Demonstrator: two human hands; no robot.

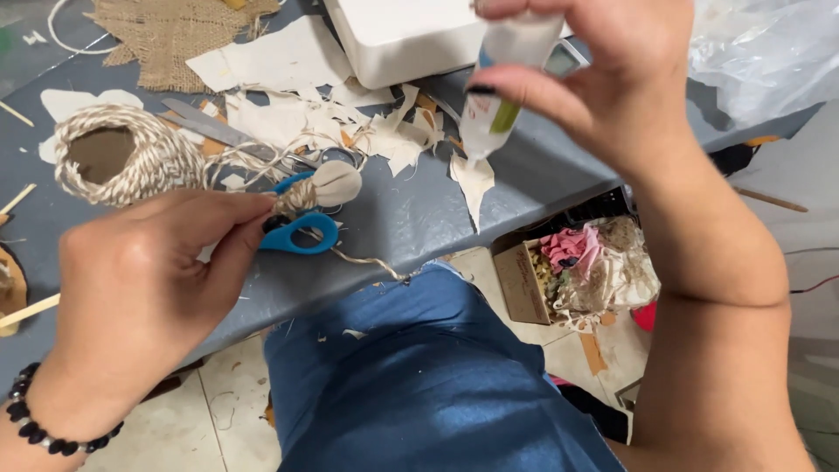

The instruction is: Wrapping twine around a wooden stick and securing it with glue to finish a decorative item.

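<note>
My left hand pinches a small craft piece, a beige rounded shape with brown-and-white twine wound around its stem. Its twine runs back to a ball of twine on the grey table. My right hand holds a white glue bottle upside down, its nozzle pointing down over the table, to the right of the craft piece. Blue-handled scissors lie under the craft piece.
Paper scraps litter the table, with a burlap piece and a white box at the back. Wooden sticks lie at the left. A cardboard box of scraps stands on the floor. My denim-clad leg is below.
</note>
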